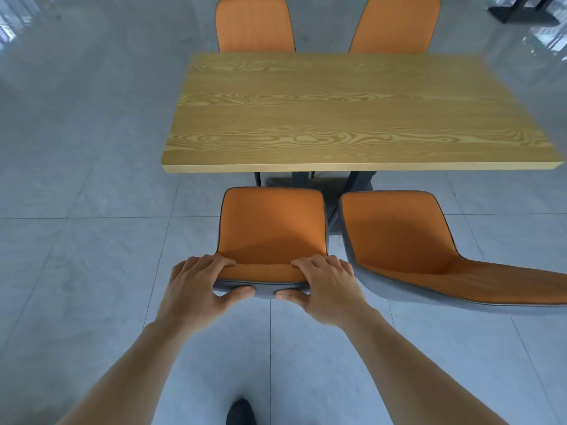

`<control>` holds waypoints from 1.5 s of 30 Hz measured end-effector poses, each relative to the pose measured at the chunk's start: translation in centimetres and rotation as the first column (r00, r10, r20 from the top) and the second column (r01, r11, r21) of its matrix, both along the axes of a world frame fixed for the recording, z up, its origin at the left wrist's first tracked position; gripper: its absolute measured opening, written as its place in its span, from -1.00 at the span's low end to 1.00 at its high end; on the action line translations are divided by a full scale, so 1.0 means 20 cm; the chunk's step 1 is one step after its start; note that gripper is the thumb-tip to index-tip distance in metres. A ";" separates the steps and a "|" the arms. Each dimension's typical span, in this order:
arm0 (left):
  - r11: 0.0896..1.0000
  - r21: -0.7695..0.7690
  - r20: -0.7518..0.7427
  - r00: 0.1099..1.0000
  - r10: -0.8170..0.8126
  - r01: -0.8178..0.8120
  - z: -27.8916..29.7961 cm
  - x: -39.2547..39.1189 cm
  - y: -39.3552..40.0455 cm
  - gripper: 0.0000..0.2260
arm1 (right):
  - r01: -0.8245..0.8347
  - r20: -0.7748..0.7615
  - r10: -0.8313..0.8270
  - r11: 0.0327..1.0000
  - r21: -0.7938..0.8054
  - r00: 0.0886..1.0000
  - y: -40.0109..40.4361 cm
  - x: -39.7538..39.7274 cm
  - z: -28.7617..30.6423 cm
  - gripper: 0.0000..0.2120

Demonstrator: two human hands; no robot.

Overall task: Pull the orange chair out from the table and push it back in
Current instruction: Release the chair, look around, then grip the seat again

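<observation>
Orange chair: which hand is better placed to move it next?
Neither; left hand and right hand both grip the backrest top of the orange chair, evenly spaced for a straight move.

Place: we take this for a canteen or café.
Seating: we see four matching orange chairs (271, 228) around one wooden desk (352, 111).
Floor: pale glossy tiles (76, 240).
Beyond: another dark desk base (521, 13).

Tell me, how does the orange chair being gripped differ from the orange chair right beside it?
The gripped chair has the left hand and right hand clasped over its backrest top; the neighbouring chair is untouched. The gripped chair faces the table squarely; the neighbour looks angled, running out of frame. Both have orange upholstery and grey shells.
</observation>
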State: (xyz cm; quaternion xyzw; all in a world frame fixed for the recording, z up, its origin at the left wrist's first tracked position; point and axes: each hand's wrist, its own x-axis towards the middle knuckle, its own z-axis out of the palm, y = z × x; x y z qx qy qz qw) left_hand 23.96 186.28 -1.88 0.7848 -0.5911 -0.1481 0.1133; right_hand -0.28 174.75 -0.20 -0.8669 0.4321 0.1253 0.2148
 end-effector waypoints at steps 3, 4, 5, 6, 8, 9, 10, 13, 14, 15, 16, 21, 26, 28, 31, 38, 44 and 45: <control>1.000 0.001 0.006 1.000 0.004 -0.004 0.00 0.01 -0.01 -0.21 | -0.010 -0.009 0.010 1.000 0.007 1.000 -0.01 0.02 0.00 0.00; 1.000 0.000 0.010 1.000 0.010 -0.010 0.00 0.00 -0.01 -0.22 | -0.016 -0.018 0.017 1.000 0.011 1.000 -0.02 0.02 -0.01 -0.02; 1.000 -0.004 0.015 1.000 0.017 -0.017 0.00 0.00 -0.01 -0.24 | -0.022 -0.027 0.023 1.000 0.015 0.999 -0.02 0.02 -0.01 -0.03; 1.000 -0.007 0.020 1.000 0.023 -0.023 0.00 0.00 0.00 -0.25 | -0.028 -0.034 0.028 0.999 0.020 0.999 -0.03 0.02 -0.01 -0.04; 1.000 -0.007 0.026 0.999 0.029 -0.029 0.00 -0.02 0.00 -0.27 | -0.039 -0.042 0.041 0.999 0.032 0.998 -0.04 0.01 0.00 -0.06; 1.000 -0.003 0.027 0.999 0.027 -0.027 0.01 -0.03 -0.01 -0.27 | -0.042 -0.042 0.043 0.998 0.036 0.998 -0.05 0.00 0.00 -0.08; 1.000 0.004 0.028 0.999 0.022 -0.022 0.01 -0.03 -0.01 -0.27 | -0.038 -0.039 0.039 0.999 0.038 0.998 -0.06 -0.01 0.01 -0.10; 1.000 0.003 0.022 0.999 0.027 -0.027 0.03 -0.03 -0.04 -0.24 | -0.031 -0.035 0.032 0.999 0.037 0.999 -0.08 0.00 0.01 -0.15; 1.000 0.002 0.020 0.999 0.031 -0.031 0.03 -0.03 -0.04 -0.23 | -0.032 -0.037 0.034 0.999 0.039 0.999 -0.08 0.00 0.01 -0.15; 0.999 0.004 0.018 0.999 0.033 -0.033 0.03 -0.03 -0.04 -0.23 | -0.035 -0.040 0.037 0.998 0.043 0.999 -0.09 0.00 0.01 -0.15; 0.999 0.008 0.017 0.999 0.034 -0.035 0.03 -0.03 -0.03 -0.23 | -0.042 -0.043 0.044 0.998 0.047 0.998 -0.08 0.00 0.01 -0.15; 0.999 -0.015 -0.003 0.999 0.035 -0.035 0.00 -0.07 0.00 -0.30 | -0.058 -0.044 0.060 0.997 0.041 0.997 -0.06 -0.04 -0.01 -0.09; 0.999 -0.017 0.008 0.999 0.050 -0.050 -0.01 -0.08 0.01 -0.28 | -0.062 -0.037 0.063 0.997 0.036 0.997 -0.06 -0.05 -0.01 -0.09; 0.998 -0.010 0.018 0.998 0.055 -0.055 -0.01 -0.09 0.02 -0.27 | -0.061 -0.040 0.063 0.997 0.042 0.997 -0.06 -0.06 -0.01 -0.10; 0.999 -0.002 0.023 0.998 0.052 -0.052 0.00 -0.09 0.01 -0.27 | -0.054 -0.036 0.055 0.998 0.037 0.998 -0.05 -0.06 -0.01 -0.10; 0.999 -0.006 0.027 0.999 0.046 -0.046 -0.01 -0.09 0.01 -0.26 | -0.050 -0.032 0.051 0.999 0.021 0.998 -0.04 -0.06 -0.02 -0.09; 0.999 0.003 0.040 0.998 0.038 -0.038 -0.02 -0.08 0.02 -0.23 | -0.044 -0.044 0.043 0.999 -0.009 0.998 -0.03 -0.06 -0.01 -0.10; 0.999 0.014 0.039 0.999 0.036 -0.037 -0.02 -0.07 0.02 -0.22 | -0.033 -0.045 0.032 0.999 -0.019 0.998 -0.02 -0.06 -0.01 -0.08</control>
